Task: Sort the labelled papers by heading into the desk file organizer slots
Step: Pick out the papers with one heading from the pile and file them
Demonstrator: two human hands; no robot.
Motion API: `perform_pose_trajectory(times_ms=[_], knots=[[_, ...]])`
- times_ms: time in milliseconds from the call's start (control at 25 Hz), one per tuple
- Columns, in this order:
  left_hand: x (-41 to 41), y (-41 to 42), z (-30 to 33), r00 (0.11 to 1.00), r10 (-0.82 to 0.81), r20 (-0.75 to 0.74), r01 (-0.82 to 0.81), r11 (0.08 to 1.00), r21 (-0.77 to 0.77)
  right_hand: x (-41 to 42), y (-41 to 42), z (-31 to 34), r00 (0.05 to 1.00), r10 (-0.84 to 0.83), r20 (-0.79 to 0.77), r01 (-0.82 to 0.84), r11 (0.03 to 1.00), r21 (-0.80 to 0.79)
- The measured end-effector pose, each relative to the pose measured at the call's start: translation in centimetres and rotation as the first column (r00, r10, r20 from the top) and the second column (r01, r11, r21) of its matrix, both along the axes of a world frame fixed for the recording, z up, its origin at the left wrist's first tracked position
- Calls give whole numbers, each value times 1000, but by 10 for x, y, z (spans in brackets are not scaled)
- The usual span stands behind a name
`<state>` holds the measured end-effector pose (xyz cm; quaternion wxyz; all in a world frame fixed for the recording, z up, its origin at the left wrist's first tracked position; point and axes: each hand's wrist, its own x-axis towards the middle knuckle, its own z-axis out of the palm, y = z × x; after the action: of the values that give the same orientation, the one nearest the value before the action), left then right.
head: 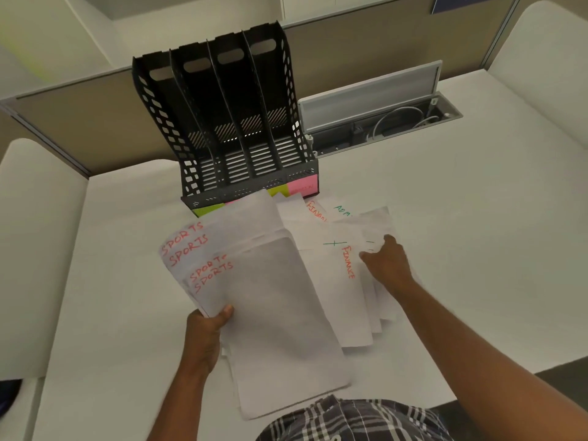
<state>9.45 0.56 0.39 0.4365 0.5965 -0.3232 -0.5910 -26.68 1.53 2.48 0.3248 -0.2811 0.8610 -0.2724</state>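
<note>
My left hand [206,329] grips a fanned stack of white sheets headed SPORTS [270,281] in red, held above the desk in front of me. To the right, a loose pile of papers [337,259] lies on the desk, with FINANCE in red and a green heading partly visible. My right hand [386,265] rests on that pile, fingertips pinching the edge of a sheet. The black file organizer [222,122] stands behind the papers with several empty slots and coloured sticky labels [302,186] on its front lip.
An open cable tray [378,113] with wires sits in the desk to the right of the organizer. A beige partition [79,122] runs along the back of the white desk [477,218]. My checked shirt shows at the bottom edge.
</note>
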Motion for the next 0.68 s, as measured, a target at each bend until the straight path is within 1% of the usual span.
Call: perform_pose_trajectory(times_ms=[80,120,160,200,240,280,360,400,440,480,520,560,600,640,680], knots=[[2,3,-4,1000,8,-25,-7,1000,25,3,-5,3,967,4,255,8,999,-46],[3,4,-5,999,13,-36,-12,999,33,7,-4,7,938,34,346,-5,996,-86],[5,4,-6,998,22,-52,-20,999,38,11,-4,9,920,111,376,-58,987,-150],[6,5,-7,997,35,-74,-32,999,40,15,-2,10,921,222,321,-161,965,-206],[8,4,-7,994,54,-99,-50,998,45,20,2,12,896,341,284,-274,929,-250],[9,4,-9,990,76,-119,-70,996,53,25,6,14,852,452,266,-377,880,-289],[12,2,-11,981,114,-159,-105,992,66,35,16,20,738,613,284,-509,781,-362],[13,1,-12,975,133,-177,-122,990,70,38,21,23,670,675,310,-547,730,-408],[15,1,-13,970,150,-191,-138,988,70,37,24,24,613,701,364,-552,710,-438],[16,1,-14,966,160,-202,-149,986,71,33,24,25,584,684,438,-514,729,-453],[17,0,-15,964,164,-210,-153,986,70,27,21,24,614,635,469,-460,770,-442],[17,0,-16,963,164,-215,-152,986,68,19,15,21,723,539,432,-385,834,-396],[18,0,-16,963,159,-219,-148,987,66,7,6,14,866,416,276,-318,887,-336],[18,1,-16,962,153,-225,-142,988,65,-4,-4,8,947,316,59,-293,923,-249],[18,2,-15,962,146,-230,-135,989,65,-15,-12,5,949,290,-125,-306,942,-139]])
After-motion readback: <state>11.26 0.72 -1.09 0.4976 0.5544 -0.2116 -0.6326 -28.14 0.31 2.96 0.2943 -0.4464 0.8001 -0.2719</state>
